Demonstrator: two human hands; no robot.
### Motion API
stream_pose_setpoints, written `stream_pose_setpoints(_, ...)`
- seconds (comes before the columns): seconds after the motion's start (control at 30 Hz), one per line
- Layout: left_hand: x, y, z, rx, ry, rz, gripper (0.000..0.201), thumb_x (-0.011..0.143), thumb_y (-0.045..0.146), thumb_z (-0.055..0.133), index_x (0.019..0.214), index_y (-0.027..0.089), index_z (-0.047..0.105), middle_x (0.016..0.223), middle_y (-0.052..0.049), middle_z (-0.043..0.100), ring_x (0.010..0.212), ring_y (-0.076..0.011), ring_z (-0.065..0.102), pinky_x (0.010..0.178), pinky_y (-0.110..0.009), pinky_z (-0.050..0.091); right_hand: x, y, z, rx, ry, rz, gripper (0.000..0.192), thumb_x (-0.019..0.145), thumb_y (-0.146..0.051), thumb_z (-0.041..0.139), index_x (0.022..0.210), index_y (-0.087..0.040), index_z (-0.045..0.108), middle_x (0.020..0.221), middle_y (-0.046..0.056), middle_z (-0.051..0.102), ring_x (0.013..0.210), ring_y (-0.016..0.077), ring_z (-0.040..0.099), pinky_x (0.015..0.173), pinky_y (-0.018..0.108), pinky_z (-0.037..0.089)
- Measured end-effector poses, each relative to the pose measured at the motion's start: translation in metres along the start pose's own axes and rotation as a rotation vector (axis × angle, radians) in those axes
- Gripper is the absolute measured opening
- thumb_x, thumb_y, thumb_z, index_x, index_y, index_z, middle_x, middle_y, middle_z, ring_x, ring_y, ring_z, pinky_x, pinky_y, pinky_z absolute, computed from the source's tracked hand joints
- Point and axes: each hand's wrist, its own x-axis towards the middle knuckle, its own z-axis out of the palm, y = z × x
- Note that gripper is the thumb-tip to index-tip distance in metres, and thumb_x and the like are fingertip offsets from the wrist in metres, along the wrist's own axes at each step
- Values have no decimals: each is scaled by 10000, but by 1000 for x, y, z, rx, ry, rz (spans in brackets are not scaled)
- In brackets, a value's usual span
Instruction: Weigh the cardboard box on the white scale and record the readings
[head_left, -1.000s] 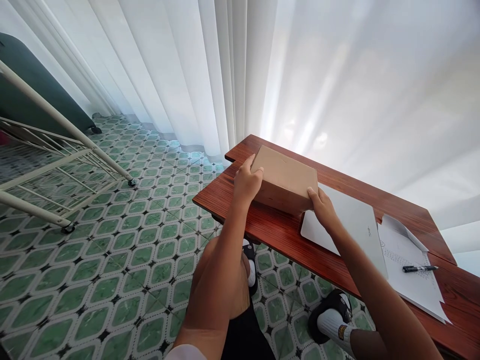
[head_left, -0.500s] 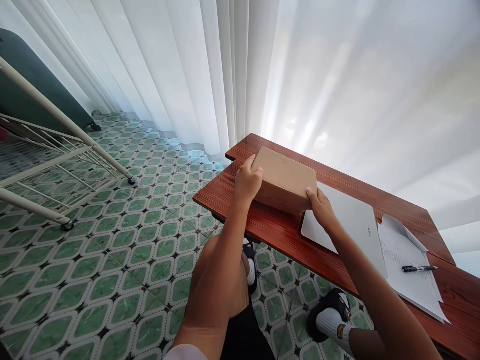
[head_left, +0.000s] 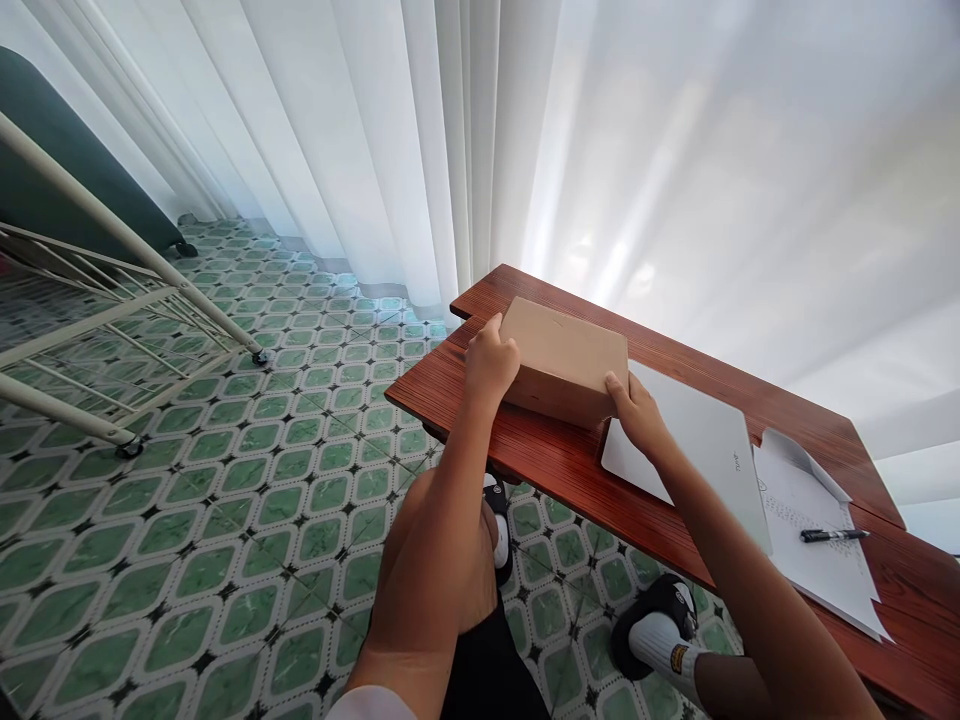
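since the counter (head_left: pixel 525 465) is narrow and its left end is close by, the cardboard box (head_left: pixel 564 358) could be slid off that end if pushed too far. the box lies flat near the left end, its right corner touching the closed white laptop (head_left: pixel 697 440), which could be scraped or nudged toward the papers (head_left: pixel 814 540) and pen (head_left: pixel 832 535). the box is gripped at both near corners: left hand (head_left: pixel 491 362) fingers clasped on the left edge, right hand (head_left: pixel 636 412) fingers clasped on the right corner.
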Motion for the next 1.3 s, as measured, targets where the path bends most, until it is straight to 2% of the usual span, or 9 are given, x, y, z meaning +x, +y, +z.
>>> stream_pose_setpoints(0.3, -1, 3, -3, 52, -38, -33, 684, 813, 139, 481, 1485, 15, 441, 1503, -170, 471, 1452, -349, 360, 1228, -462, 285, 0, -2, 1, -26, 2, -16, 588, 950, -696, 379, 1237, -230, 592, 1253, 121, 664, 1151, 354, 593, 887, 447, 474)
stream_pose_setpoints(0.57, 2, -5, -1, 10, -24, -41, 672, 795, 148, 491, 1464, 88, 491, 1513, -139, 468, 1458, -347, 349, 1240, -475, 253, -1, -7, 0, -46, -36, 8, 581, 957, -693, 363, 1243, -237, 582, 1254, 121, 664, 1162, 368, 592, 892, 461, 471)
stream_pose_setpoints(0.67, 4, -9, 1, -5, -9, -27, 667, 783, 152, 497, 1450, 146, 516, 1506, -98, 487, 1459, -332, 354, 1246, -476, 244, -1, -8, 1, -52, -39, 7, 572, 957, -694, 363, 1230, -242, 585, 1274, 123, 654, 1179, 374, 585, 899, 460, 471)
stream_pose_setpoints(0.8, 3, -10, 2, 28, -7, 21, 658, 806, 131, 466, 1462, 162, 503, 1501, -85, 496, 1444, -315, 386, 1233, -490, 279, -1, -7, 1, -51, -39, 8, 603, 958, -701, 353, 1272, -238, 578, 1256, 125, 661, 1167, 373, 592, 919, 473, 475)
stream_pose_setpoints(0.9, -2, -5, 5, 185, 20, 117, 660, 829, 78, 403, 1483, 130, 473, 1512, -112, 478, 1431, -301, 408, 1203, -493, 338, 0, -7, 1, -53, -43, -4, 647, 966, -699, 335, 1345, -222, 550, 1280, 127, 654, 1185, 370, 585, 969, 493, 468)
stream_pose_setpoints(1.03, -9, 2, 14, 409, 139, 288, 652, 800, 39, 424, 1444, 85, 515, 1500, -171, 476, 1451, -343, 359, 1223, -578, 258, 0, -3, -1, -25, -84, -12, 681, 980, -695, 307, 1450, -233, 477, 1399, 108, 589, 1292, 355, 528, 1081, 514, 417)
stream_pose_setpoints(1.1, -12, 5, 20, 412, 198, 401, 612, 788, 31, 432, 1377, 104, 580, 1470, -151, 514, 1448, -346, 360, 1229, -608, 228, 0, -1, -3, -6, -103, -34, 699, 984, -707, 278, 1494, -254, 432, 1487, 85, 516, 1371, 339, 463, 1134, 513, 379)
stream_pose_setpoints(1.2, -18, 12, 27, 338, 254, 583, 551, 790, 20, 420, 1285, 137, 634, 1407, -116, 577, 1434, -302, 389, 1240, -587, 239, -1, 5, -7, 6, -84, -45, 758, 974, -737, 262, 1554, -257, 352, 1608, 65, 350, 1478, 313, 317, 1201, 508, 298)
stream_pose_setpoints(1.3, -25, 21, 35, 276, 228, 756, 531, 827, 37, 408, 1307, 151, 605, 1383, -100, 596, 1420, -264, 416, 1232, -545, 288, -5, 9, -12, -5, -26, -67, 810, 966, -735, 306, 1582, -209, 295, 1607, 116, 341, 1487, 306, 303, 1204, 506, 295)
